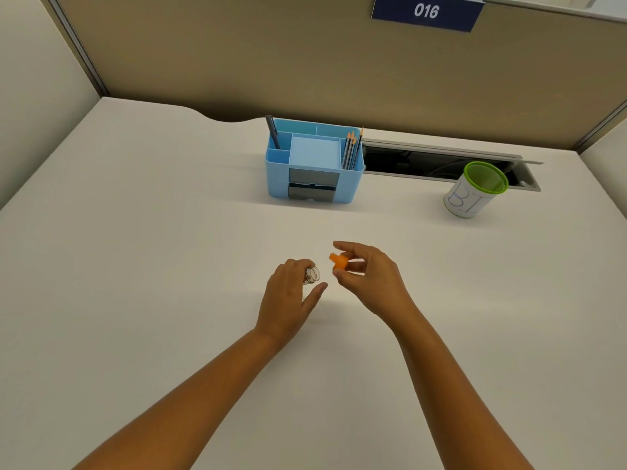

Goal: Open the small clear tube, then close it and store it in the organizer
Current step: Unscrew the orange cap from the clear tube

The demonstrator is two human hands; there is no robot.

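Note:
My left hand [288,296] grips the small clear tube [312,274], whose open mouth points right toward the other hand. My right hand [368,276] pinches the orange cap [339,261] between thumb and fingers, a short gap away from the tube's mouth. Both hands hover over the middle of the white desk. The light blue organizer [274,174] stands farther back, behind the hands, with several compartments open at the top.
In the organizer, a dark pen [272,132] stands at the left and several pencils [351,149] at the right. A white cup with a green rim [475,191] sits at the back right, before a cable slot [434,164]. Beige partition walls enclose the desk.

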